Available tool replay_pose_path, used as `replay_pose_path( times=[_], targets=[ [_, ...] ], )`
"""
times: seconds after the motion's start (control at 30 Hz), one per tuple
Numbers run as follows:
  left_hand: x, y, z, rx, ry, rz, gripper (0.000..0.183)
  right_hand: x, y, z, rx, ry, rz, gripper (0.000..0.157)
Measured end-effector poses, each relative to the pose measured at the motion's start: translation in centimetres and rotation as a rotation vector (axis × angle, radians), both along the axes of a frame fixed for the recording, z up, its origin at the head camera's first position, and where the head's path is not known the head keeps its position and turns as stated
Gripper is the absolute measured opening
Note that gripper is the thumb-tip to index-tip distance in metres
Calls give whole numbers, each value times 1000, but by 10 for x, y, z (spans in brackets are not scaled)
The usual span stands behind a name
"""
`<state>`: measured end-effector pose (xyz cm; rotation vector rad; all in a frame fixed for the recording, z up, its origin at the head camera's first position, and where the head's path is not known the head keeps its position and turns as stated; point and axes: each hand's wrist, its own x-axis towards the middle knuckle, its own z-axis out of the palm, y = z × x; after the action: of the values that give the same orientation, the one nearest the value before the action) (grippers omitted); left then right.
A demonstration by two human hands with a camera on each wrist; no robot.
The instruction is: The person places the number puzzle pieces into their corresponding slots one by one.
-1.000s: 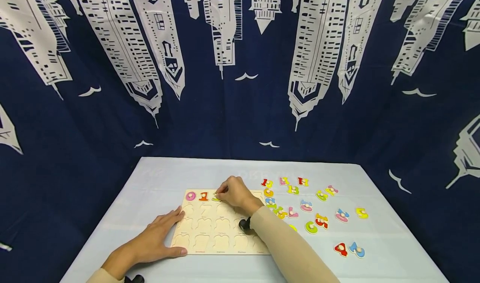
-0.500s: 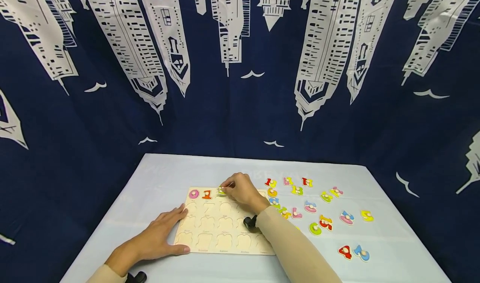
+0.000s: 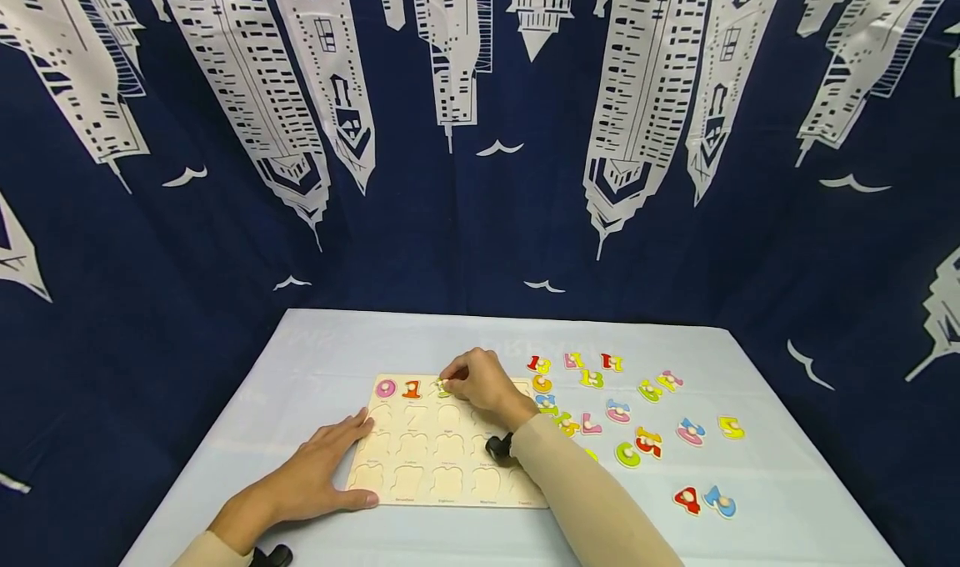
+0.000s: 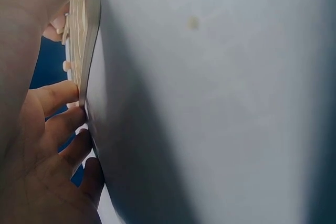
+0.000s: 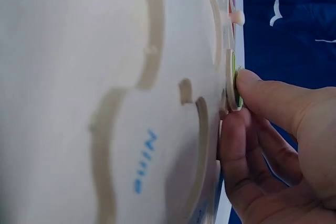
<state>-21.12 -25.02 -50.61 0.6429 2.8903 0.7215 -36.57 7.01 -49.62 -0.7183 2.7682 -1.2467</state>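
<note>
A pale wooden number puzzle board (image 3: 392,445) with shaped recesses lies on the table. My left hand (image 3: 311,475) rests at its left edge, fingers spread and thumb at the near corner. At the board's far edge, my right hand (image 3: 483,388) pinches a green number puzzle piece (image 5: 234,85) over the third place of the top row. In the right wrist view the piece stands slightly proud of the board; its digit is mostly hidden by the fingers. To its left, a pink 0 (image 3: 386,388) and a red 1 (image 3: 412,389) sit in their recesses.
Several loose number pieces lie right of the board, among them a red 4 (image 3: 686,500), a yellow 5 (image 3: 731,427) and a pink 7 (image 3: 591,423). A dark blue curtain (image 3: 457,242) with white buildings hangs behind the white table (image 3: 337,342).
My right hand has lifted the green number piece slightly, shifted it a little right, then lowered it toward the board. The left hand stays at the board's edge. The head view shifts slightly.
</note>
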Motion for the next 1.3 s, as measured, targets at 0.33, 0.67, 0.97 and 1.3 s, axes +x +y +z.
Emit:
replay_pose_path(
  times=[0.33, 0.67, 0.97, 1.3],
  targets=[
    [0, 3, 0, -2, -10, -2, 119, 1, 8, 0, -2, 38, -75, 7],
    [-1, 4, 0, -3, -9, -4, 119, 0, 12, -2, -16, 43, -67, 7],
    [1, 1, 0, 3, 5, 3, 118, 3, 18, 0, -30, 35, -60, 5],
    [0, 1, 2, -8, -13, 6, 119, 2, 88, 16, -23, 13, -222, 8]
  ],
)
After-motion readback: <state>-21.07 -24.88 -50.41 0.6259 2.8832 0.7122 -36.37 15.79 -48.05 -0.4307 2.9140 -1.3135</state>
